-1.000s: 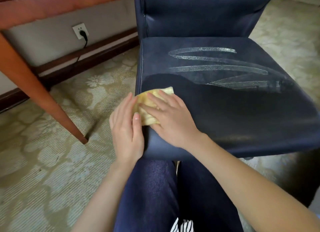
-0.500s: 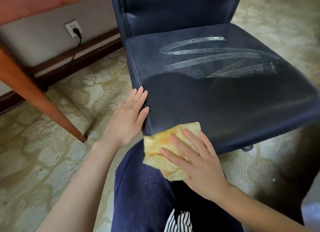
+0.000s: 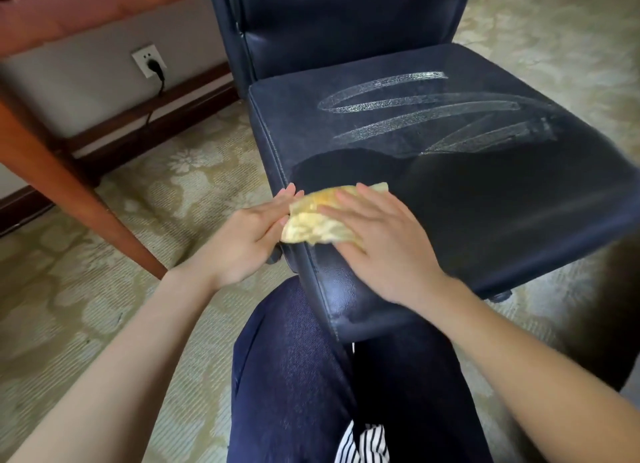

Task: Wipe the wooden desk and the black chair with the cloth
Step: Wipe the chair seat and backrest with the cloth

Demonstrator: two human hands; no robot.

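Observation:
The black chair (image 3: 485, 199) stands in front of me, its seat streaked with pale wet wipe marks toward the back. A folded yellow cloth (image 3: 315, 220) lies on the seat's front left corner. My right hand (image 3: 381, 244) presses flat on the cloth with straight fingers. My left hand (image 3: 249, 234) rests against the seat's left edge, fingers straight, touching the cloth's left end. The wooden desk (image 3: 86, 16) shows at the upper left, with one slanted leg reaching down to the carpet.
A patterned beige carpet (image 3: 104, 307) covers the floor. A wall socket (image 3: 149, 59) with a black plug sits under the desk, above a dark wooden baseboard. My knee in dark blue trousers (image 3: 311, 376) is right below the seat's front corner.
My right hand has carried the cloth from the seat's front edge back up onto its front left corner. My left hand stayed at the seat's left edge and now touches the cloth.

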